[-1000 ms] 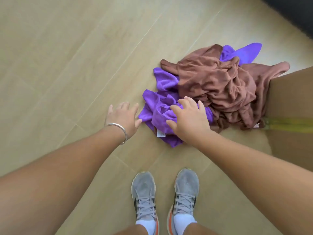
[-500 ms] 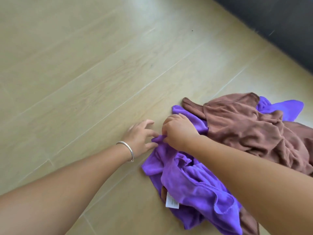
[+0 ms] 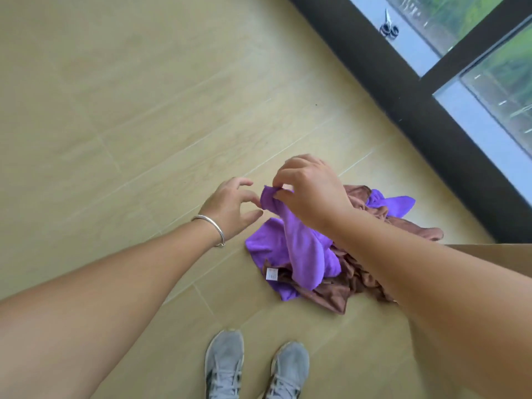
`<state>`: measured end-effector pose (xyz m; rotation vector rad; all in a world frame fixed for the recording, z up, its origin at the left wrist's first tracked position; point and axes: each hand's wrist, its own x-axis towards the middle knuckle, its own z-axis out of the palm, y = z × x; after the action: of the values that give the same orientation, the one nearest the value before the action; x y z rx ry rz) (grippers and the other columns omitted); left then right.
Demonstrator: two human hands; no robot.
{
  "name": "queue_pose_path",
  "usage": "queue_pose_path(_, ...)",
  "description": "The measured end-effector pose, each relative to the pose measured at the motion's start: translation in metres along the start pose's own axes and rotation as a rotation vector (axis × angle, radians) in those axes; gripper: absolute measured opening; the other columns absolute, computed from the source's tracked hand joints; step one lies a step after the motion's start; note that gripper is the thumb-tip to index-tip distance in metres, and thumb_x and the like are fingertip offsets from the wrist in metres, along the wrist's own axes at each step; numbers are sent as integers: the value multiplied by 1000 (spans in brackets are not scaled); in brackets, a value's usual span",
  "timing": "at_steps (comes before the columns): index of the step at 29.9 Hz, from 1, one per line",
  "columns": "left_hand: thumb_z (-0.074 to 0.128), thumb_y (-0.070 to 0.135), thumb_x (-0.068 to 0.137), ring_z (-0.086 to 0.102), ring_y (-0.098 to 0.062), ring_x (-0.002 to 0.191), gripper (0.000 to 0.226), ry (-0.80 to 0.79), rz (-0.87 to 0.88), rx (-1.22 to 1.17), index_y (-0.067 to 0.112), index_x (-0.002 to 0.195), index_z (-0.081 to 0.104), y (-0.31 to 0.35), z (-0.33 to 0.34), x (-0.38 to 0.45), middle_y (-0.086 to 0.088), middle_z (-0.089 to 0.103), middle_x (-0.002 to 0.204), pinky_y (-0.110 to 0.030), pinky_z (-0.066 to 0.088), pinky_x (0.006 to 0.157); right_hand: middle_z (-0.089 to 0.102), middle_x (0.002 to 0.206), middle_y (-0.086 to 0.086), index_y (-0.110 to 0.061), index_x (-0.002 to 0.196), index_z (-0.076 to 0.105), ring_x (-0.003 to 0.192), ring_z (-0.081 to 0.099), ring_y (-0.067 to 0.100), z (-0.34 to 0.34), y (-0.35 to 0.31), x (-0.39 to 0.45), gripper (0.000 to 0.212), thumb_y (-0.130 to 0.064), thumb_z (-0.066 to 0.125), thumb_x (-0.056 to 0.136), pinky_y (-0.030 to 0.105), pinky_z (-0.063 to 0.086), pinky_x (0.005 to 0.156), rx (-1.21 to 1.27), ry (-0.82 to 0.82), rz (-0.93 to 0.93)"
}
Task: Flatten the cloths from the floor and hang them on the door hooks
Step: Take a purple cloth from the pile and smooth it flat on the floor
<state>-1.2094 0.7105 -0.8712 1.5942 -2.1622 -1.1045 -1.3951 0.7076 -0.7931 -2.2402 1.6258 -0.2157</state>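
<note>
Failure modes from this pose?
1. The right hand pinches only one corner of the crumpled purple microfibre cloth; it may slip.
2. The crumpled brown cloth is tangled with it and may lift too.
3. The left hand grips nothing, so flattening lacks a second hold.

I see bare forearms with no sleeves, a thin silver bangle (image 3: pixel 212 229) round my left wrist, and grey lace-up trainers (image 3: pixel 224 365) with grey laces on both feet.
</note>
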Motion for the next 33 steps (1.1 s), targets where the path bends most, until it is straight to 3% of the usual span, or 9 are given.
queue_pose_path(5, 72, 34, 76, 46, -16, 119, 36, 87, -12, -87, 31, 111, 66, 52, -111, -16, 8, 49, 129, -37, 43, 96, 66, 104, -1, -20, 94, 74, 111, 52, 24, -110, -71, 35, 13, -26, 67, 86, 31, 34, 91, 39, 49, -63)
queue_pose_path(9, 70, 34, 76, 47, -11, 113, 38, 218, -64, -132, 30, 112, 61, 75, -202, -18, 21, 45, 111, -32, 43, 90, 67, 102, -1, -19, 94, 74, 110, 54, 24, -185, -135, 82, 12, -26, 69, 86, 31, 36, 90, 49, 99, -163)
queue_pose_path(11, 65, 31, 81, 46, -11, 112, 28, 258, -65, -45, 29, 109, 64, 73, -246, -22, 21, 45, 111, -29, 41, 85, 67, 100, -2, -19, 94, 73, 108, 54, 24, -212, -166, 104, 11, -25, 69, 85, 33, 38, 91, 69, 142, -192)
queue_pose_path(13, 60, 31, 85, 45, -13, 114, 11, 294, -116, 78, 31, 92, 67, 63, -289, -31, 16, 49, 118, -28, 39, 81, 67, 98, -2, -19, 93, 73, 104, 54, 23, -232, -195, 123, 10, -25, 70, 85, 33, 39, 89, 78, 178, -229)
queue_pose_path(16, 53, 32, 89, 45, -16, 117, 18, 371, -268, 289, 30, 88, 71, 37, -340, -54, 9, 53, 125, -27, 35, 77, 66, 95, -4, -20, 93, 73, 99, 54, 22, -250, -227, 142, 10, -25, 68, 86, 33, 40, 85, 89, 225, -271)
queue_pose_path(19, 52, 25, 88, 48, -19, 110, 22, 458, -430, 426, 30, 86, 73, 8, -372, -87, 8, 58, 115, -29, 35, 78, 66, 91, -5, -19, 91, 72, 92, 54, 19, -254, -249, 149, 7, -24, 68, 87, 30, 39, 76, 138, 323, -309)
queue_pose_path(22, 52, 24, 86, 50, -22, 99, 21, 458, -571, 555, 28, 79, 72, -19, -379, -123, 6, 59, 101, -30, 38, 74, 65, 91, -7, -19, 88, 70, 88, 53, 15, -245, -259, 144, 4, -22, 69, 86, 28, 38, 74, 170, 382, -353)
queue_pose_path(25, 52, 24, 86, 50, -21, 101, 18, 382, -712, 634, 26, 82, 70, -40, -365, -164, 5, 58, 102, -30, 41, 74, 65, 93, -5, -17, 87, 67, 87, 54, 17, -221, -252, 124, 4, -20, 69, 86, 30, 40, 74, 160, 384, -404)
queue_pose_path(33, 56, 26, 86, 53, -17, 105, 18, 213, -799, 753, 26, 96, 71, -44, -250, -291, 10, 60, 107, -30, 36, 84, 65, 87, 4, -10, 84, 66, 88, 61, 33, -96, -180, 15, 9, -13, 73, 80, 42, 46, 85, -111, 93, -403)
